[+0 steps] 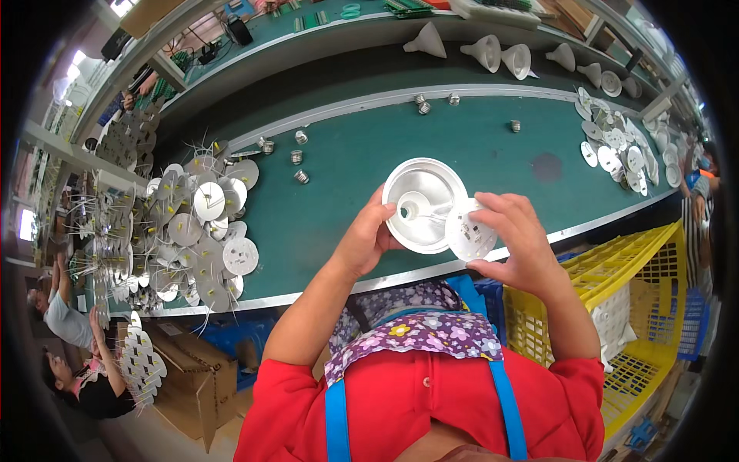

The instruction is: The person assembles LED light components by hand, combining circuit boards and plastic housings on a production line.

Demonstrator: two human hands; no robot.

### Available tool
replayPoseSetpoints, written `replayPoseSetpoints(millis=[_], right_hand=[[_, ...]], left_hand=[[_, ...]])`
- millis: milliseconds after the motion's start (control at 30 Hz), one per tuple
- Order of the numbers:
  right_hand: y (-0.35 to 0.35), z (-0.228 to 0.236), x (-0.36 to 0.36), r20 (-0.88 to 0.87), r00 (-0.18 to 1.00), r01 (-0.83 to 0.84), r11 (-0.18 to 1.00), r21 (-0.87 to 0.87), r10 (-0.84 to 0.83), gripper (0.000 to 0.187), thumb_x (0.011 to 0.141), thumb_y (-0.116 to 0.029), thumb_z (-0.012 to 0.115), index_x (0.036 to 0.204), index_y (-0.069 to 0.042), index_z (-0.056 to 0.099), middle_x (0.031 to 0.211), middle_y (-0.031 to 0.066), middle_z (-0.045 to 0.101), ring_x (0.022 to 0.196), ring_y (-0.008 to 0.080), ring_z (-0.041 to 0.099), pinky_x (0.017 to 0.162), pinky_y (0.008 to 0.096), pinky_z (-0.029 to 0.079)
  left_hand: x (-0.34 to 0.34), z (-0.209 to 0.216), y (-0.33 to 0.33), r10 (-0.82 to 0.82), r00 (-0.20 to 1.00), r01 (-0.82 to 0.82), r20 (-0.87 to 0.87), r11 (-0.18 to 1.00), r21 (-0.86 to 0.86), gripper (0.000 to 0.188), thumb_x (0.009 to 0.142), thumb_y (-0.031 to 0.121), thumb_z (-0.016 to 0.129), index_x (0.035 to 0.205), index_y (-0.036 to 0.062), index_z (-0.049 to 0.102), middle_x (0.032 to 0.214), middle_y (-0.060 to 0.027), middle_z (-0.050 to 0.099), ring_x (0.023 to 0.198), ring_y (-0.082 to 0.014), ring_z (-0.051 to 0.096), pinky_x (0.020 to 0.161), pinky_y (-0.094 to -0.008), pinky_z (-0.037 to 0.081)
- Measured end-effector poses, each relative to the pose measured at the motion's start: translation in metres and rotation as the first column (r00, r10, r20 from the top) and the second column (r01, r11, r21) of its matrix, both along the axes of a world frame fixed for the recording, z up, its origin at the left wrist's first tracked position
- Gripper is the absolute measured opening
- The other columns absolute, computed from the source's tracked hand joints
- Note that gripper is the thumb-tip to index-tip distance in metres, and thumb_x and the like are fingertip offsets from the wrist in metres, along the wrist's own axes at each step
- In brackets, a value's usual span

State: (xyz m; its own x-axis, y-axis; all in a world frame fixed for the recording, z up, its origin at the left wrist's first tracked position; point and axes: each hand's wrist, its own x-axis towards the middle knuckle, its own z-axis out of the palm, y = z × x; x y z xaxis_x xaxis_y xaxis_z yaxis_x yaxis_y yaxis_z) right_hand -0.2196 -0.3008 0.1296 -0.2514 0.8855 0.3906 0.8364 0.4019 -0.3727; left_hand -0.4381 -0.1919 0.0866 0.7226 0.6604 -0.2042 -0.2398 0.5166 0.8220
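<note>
My left hand is closed around the left side of a white cone-shaped lamp housing, its wide mouth facing up. Inside, the housing is silvery, with a round hole at the bottom. My right hand pinches a round white LED board by its edge, over the right rim of the housing. Thin pale wires run from the board into the housing. Several metal screw caps lie on the green bench top beyond my hands.
A heap of round boards with wires covers the bench's left side. More discs lie at the far right. Lamp housings stand along the back shelf. A yellow plastic crate is beside me at right, a cardboard box at left. Other people work at far left.
</note>
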Motion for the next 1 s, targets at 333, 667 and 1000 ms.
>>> replayPoseSetpoints(millis=[333, 667, 1000], right_hand=[[0.013, 0.020, -0.012, 0.184, 0.978, -0.073, 0.985, -0.154, 0.102, 0.060, 0.057, -0.019, 0.078, 0.110, -0.009, 0.054, 0.123, 0.0104, 0.048, 0.108, 0.0307, 0.046, 0.086, 0.0423, 0.038], [0.021, 0.025, -0.022, 0.268, 0.954, -0.081, 0.976, -0.204, 0.136, 0.056, 0.059, -0.021, 0.077, 0.108, -0.010, 0.055, 0.120, 0.0084, 0.050, 0.108, 0.0296, 0.047, 0.083, 0.0428, 0.040], [0.031, 0.021, -0.029, 0.281, 0.936, -0.141, 0.956, -0.259, 0.214, 0.051, 0.058, -0.020, 0.078, 0.104, -0.008, 0.059, 0.119, 0.0114, 0.052, 0.105, 0.0289, 0.050, 0.081, 0.0395, 0.045]], left_hand=[[-0.004, 0.000, -0.010, -0.062, 0.998, 0.062, 0.003, 0.998, 0.013, 0.066, 0.083, 0.024, 0.043, 0.142, 0.0062, 0.020, 0.131, -0.0125, 0.042, 0.116, -0.0202, 0.049, 0.089, -0.0336, 0.049], [-0.006, -0.008, -0.013, -0.126, 0.992, 0.125, 0.004, 0.989, 0.077, 0.063, 0.086, 0.026, 0.042, 0.143, 0.0080, 0.021, 0.133, -0.0114, 0.039, 0.117, -0.0205, 0.046, 0.088, -0.0336, 0.049], [0.000, -0.011, -0.020, -0.125, 0.990, 0.129, 0.071, 0.990, -0.053, 0.059, 0.088, 0.027, 0.039, 0.140, 0.0046, 0.022, 0.131, -0.0146, 0.041, 0.114, -0.0232, 0.051, 0.087, -0.0362, 0.052]])
